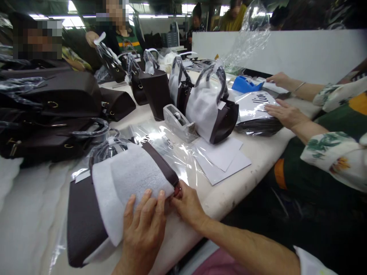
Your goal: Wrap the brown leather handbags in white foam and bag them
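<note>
A dark brown handbag [84,217] lies on its side in front of me, with a white soft wrapping sheet [132,172] around its middle. Its handles, covered in clear plastic, point away from me. My left hand [145,225] rests on the sheet, fingers stretched out and pressing it against the bag. At the bag's right corner, my right hand [187,202] is closed in a pinch by the edge of the sheet. Something small and reddish shows at its fingertips; what it is I cannot tell. A clear plastic bag [163,141] is spread just beyond the handbag.
A tape dispenser [177,120] and white papers [223,156] lie ahead. Another wrapped handbag [200,109] stands behind them. Dark handbags [63,95] are piled left. A co-worker's hands [286,112] touch printed plastic bags [255,105] at right, near a blue dispenser [245,84].
</note>
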A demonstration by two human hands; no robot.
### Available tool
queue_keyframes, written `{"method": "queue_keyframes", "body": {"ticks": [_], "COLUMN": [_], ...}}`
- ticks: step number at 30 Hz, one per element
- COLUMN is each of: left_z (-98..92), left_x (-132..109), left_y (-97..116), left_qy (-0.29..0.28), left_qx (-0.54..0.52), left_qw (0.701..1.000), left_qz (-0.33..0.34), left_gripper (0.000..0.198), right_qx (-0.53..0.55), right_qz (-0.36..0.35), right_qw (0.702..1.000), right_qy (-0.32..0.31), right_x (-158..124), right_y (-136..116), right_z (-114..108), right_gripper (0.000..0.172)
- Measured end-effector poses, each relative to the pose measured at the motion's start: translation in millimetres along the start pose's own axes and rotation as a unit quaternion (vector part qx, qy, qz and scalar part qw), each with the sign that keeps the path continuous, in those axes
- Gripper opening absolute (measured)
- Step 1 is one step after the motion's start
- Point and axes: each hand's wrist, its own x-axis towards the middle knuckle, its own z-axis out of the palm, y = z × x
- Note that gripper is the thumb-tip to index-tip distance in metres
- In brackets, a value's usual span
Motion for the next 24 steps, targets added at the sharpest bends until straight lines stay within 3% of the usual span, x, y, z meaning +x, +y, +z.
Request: {"method": "queue_keyframes", "body": {"ticks": [4,7,10,12,15,19,21,24], "left_z": [2.1,1.0,-1.1,-2.4,-3.4,-3.0,-2.7,-3.2], "left_x": [1,3,5,5,0,-7,-7,-5], "left_y": [-2,-2,0,2,6,8,8,9], "left_qy": [0.001,0.004,0.01,0.015,0.019,0.033,0.044,0.063], "left_qx": [0.011,0.008,-0.001,-0.004,-0.001,-0.008,-0.015,-0.02], "left_qw": [1.0,1.0,1.0,1.0,1.0,0.999,0.998,0.996], "left_qz": [0.013,0.015,0.003,0.0,-0.007,-0.032,-0.048,-0.057], "left_gripper": [0.04,0.038,0.033,0.029,0.025,0.03,0.032,0.033], "right_qx": [-0.092,-0.135,-0.074,0.003,-0.044,-0.24,-0.266,-0.27], "right_qz": [-0.061,-0.101,-0.186,-0.226,-0.227,-0.316,-0.368,-0.394], "right_qw": [0.993,0.984,0.979,0.974,0.968,0.91,0.88,0.863], "right_qy": [0.035,0.046,0.038,-0.014,-0.101,-0.121,-0.137,-0.164], "right_x": [4,-4,-14,-16,-8,15,25,33], "right_y": [-1,-21,-51,-68,-88,-114,-125,-128], "right_z": [-12,-27,-32,-29,-19,9,30,62], "right_gripper": [0.019,0.011,0.01,0.017,0.017,0.035,0.037,0.033]}}
